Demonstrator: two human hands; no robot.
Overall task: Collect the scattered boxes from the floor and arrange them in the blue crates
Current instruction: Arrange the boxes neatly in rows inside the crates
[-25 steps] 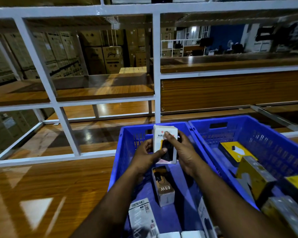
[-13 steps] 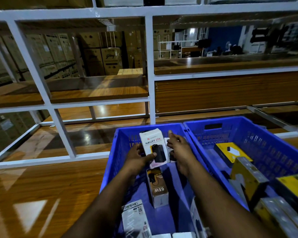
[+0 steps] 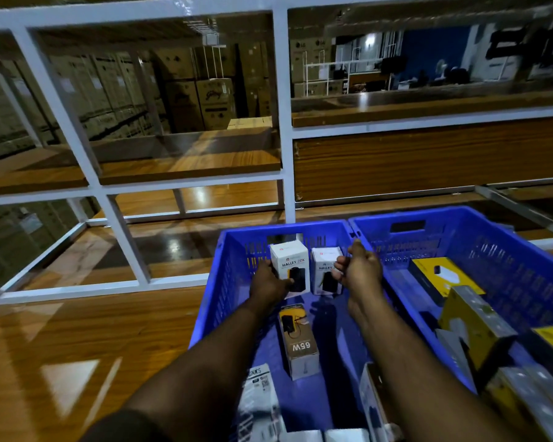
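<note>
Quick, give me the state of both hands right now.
Left hand: gripping the left white Halley box, upright at the crate's far wall.
Right hand: fingers curled beside the right white Halley box; holding nothing visible.

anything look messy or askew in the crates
Yes. In the right crate the yellow boxes lie tilted in a jumble. In the left crate the 65W box lies flat, unlike the two upright Halley boxes.
</note>
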